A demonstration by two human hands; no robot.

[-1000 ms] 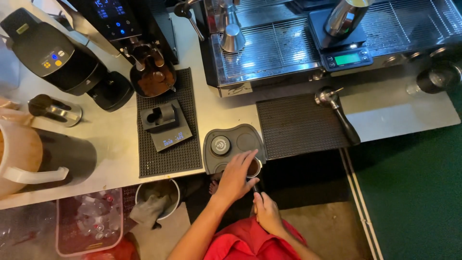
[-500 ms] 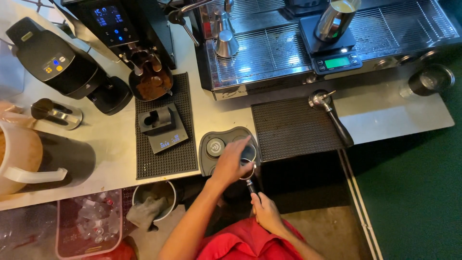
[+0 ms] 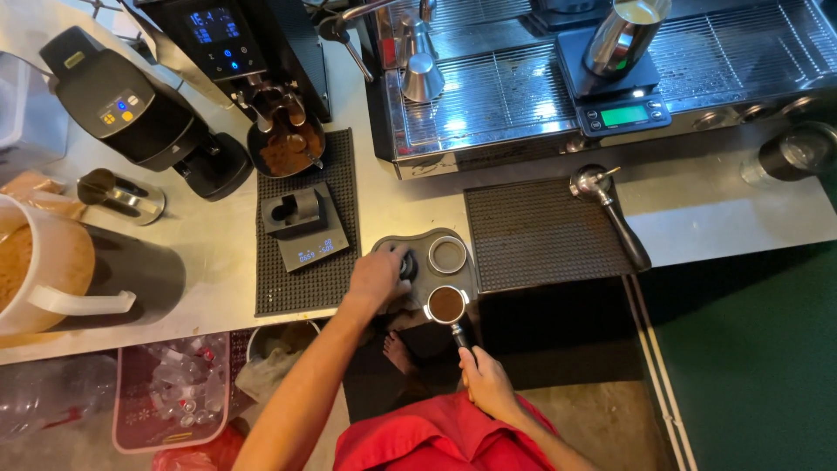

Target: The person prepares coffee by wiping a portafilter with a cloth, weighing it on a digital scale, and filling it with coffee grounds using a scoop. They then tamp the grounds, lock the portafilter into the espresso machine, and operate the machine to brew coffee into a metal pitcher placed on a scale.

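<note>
Coffee grounds fill the portafilter [image 3: 448, 304], which I hold by its black handle in my right hand [image 3: 485, 382], fingers wrapped shut around the grip. Its basket rests at the front edge of a grey tamping mat [image 3: 417, 245] on the counter [image 3: 209, 235]. My left hand [image 3: 376, 277] sits cupped over a dark round tamper [image 3: 406, 264] on that mat; my fingers seem closed around it, though my hand hides most of it. A metal ring [image 3: 448, 255] lies just beside it, above the basket. Left of the mat a small scale [image 3: 305, 228] sits on a ribbed black pad. To the right, a second portafilter [image 3: 608, 212] lies on another pad, below the espresso machine [image 3: 558, 83].
</note>
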